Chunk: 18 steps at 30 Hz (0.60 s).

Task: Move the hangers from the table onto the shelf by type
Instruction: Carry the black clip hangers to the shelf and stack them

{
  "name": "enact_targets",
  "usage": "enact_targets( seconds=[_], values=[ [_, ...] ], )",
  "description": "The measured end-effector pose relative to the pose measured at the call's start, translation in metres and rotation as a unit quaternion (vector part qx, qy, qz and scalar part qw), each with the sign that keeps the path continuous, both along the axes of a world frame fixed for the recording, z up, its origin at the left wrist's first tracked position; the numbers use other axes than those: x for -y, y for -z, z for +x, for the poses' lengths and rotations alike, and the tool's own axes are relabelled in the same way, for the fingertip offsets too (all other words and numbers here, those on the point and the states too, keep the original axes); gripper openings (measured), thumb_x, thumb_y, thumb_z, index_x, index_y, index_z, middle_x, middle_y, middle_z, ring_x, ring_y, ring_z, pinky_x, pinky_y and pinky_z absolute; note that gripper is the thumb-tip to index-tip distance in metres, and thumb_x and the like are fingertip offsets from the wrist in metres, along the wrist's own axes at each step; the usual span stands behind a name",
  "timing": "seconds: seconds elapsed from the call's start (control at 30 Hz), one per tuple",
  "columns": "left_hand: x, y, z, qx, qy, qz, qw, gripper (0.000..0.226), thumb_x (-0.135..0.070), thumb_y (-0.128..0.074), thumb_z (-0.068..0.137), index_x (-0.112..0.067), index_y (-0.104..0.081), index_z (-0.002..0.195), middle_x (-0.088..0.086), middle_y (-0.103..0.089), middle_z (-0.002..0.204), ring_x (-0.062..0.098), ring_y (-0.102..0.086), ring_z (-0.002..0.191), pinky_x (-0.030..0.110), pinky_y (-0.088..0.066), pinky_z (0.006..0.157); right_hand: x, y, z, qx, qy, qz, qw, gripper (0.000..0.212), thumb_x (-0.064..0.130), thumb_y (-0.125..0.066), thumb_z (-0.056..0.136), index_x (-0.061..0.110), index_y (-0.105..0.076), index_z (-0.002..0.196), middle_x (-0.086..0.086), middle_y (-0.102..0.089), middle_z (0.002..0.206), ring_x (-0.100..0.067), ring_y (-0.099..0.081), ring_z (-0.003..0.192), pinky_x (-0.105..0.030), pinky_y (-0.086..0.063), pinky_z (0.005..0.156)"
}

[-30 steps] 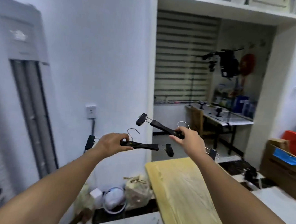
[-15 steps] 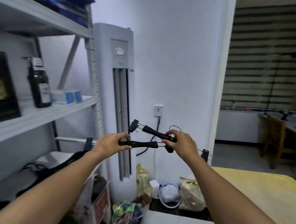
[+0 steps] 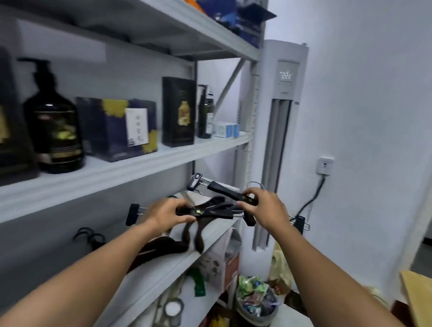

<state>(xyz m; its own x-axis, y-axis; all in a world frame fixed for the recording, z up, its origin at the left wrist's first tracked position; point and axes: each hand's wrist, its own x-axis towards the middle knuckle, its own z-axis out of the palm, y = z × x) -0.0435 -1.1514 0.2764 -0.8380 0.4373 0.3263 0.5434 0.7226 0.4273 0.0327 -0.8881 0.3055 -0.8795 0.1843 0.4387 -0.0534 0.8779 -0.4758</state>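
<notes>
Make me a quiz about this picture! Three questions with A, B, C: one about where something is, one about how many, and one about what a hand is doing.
1. Where is the rubbish bin?
A. On the floor beside the shelf
B. On the top shelf
C. On a chair

2. How many hangers are being held?
A. One
B. Two
C. Four

3. What is the left hand doing?
A. Hanging open and empty
B. Gripping a hanger
C. Pressing a wall socket

Answers:
1 A: the bin stands on the floor by the shelf's foot.
2 B: the left hanger is in the left hand, the right hanger in the right hand.
3 B: its fingers curl round the black bar.
</notes>
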Motion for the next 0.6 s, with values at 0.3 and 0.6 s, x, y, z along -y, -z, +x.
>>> enact_targets(
  seconds=[0.3, 0.6],
  values=[
    [0.131, 0.032, 0.062, 0.024, -0.155, -0.030, 0.987, 0.032, -0.052, -0.068, 0.078, -0.036, -0.069, 0.106, -0.014, -0.071, 0.101, 0.007, -0.064, 0.092, 0.026, -0.050, 0.083, 0.110, 0.047, -0.016, 0.029, -0.143, 0.014, 0.989, 0.035, 0.052, -0.069, 0.080, 0.033, -0.066, 0.109, 0.006, -0.071, 0.104, -0.016, -0.064, 0.098, -0.030, -0.050, 0.076],
    [0.218, 0.049, 0.149, 0.047, -0.306, -0.039, 0.950, 0.035, -0.057, -0.066, 0.078, -0.036, -0.066, 0.106, -0.017, -0.070, 0.105, 0.008, -0.064, 0.099, 0.027, -0.050, 0.085, 0.204, 0.061, -0.013, 0.062, -0.273, 0.040, 0.959, 0.034, 0.054, -0.064, 0.082, 0.035, -0.065, 0.110, 0.004, -0.071, 0.106, -0.019, -0.064, 0.103, -0.030, -0.049, 0.075]
  ],
)
